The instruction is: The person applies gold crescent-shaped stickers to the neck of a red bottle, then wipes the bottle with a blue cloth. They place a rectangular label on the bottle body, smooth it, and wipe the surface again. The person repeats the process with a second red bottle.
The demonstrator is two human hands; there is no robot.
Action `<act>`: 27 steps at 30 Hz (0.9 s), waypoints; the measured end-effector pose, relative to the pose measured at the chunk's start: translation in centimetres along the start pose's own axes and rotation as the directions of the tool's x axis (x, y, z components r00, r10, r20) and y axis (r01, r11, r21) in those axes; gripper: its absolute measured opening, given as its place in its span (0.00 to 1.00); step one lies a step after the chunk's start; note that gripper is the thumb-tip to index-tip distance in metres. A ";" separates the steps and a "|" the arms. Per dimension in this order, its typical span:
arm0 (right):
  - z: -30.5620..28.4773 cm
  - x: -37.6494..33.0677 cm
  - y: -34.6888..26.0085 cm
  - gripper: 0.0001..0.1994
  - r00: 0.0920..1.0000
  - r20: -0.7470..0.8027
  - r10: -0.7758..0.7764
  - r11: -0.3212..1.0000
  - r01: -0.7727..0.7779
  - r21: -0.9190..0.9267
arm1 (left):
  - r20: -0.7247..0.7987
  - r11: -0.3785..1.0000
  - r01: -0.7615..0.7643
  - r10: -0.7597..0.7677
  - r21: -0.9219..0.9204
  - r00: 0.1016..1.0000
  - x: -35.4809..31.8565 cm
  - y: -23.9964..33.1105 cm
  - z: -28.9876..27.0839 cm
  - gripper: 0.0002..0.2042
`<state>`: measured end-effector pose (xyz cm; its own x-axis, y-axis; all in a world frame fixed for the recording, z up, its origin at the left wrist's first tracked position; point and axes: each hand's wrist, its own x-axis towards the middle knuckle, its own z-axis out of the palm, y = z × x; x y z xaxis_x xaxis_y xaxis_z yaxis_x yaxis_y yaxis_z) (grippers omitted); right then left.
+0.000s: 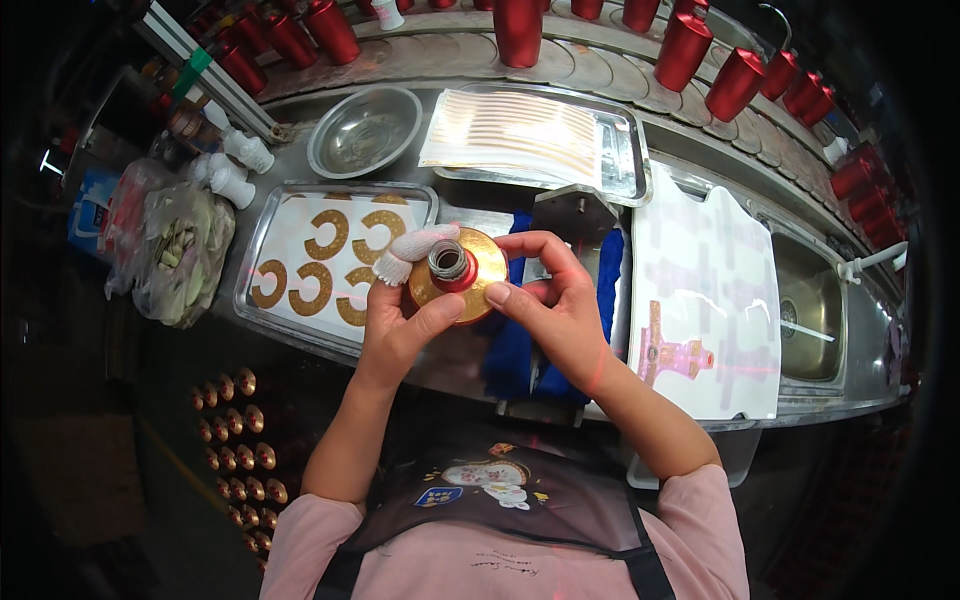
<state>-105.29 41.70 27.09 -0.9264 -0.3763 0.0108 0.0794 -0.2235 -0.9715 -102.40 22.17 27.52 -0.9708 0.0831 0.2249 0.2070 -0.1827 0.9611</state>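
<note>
Beside the decal tray (256, 235), left hand (395, 325) and right hand (565, 315) grip a red bottle (468, 277), seemingly smoothing its gold collar (491, 256); even pressure seems needed next.

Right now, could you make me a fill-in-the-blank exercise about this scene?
1. The left hand wears a knitted finger covering coloured ____.
2. The left hand and right hand hold a shiny red bottle with a shoulder coloured ____.
3. In the picture, the round metal bowl lies ____ of the white sheet with golden stripes.
Missing words: white; gold; left.
</note>
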 end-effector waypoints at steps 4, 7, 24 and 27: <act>-0.4 0.4 -0.4 0.20 1.000 0.021 0.016 0.995 -0.018 0.097 | 0.032 1.000 0.009 -0.009 -0.014 0.999 0.1 0.1 -0.3 0.30; -0.8 0.6 -0.7 0.18 0.995 0.055 0.078 0.983 -0.086 0.160 | 0.076 1.000 -0.004 0.004 -0.004 0.997 0.3 0.4 -0.7 0.29; -0.9 2.8 -0.7 0.18 0.997 0.053 0.058 0.997 -0.061 0.044 | 0.014 0.990 0.033 -0.035 0.135 0.999 0.3 1.4 0.2 0.29; -0.8 3.0 -0.8 0.18 0.993 0.069 0.100 0.993 -0.104 0.056 | -0.002 0.990 0.024 -0.024 0.138 1.000 0.4 1.7 0.5 0.27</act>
<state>-108.40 41.51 27.75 -0.8861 -0.4581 -0.0704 0.1962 -0.2331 -0.9525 -102.35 22.37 29.31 -0.9757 0.0856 0.2019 0.1988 -0.0433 0.9791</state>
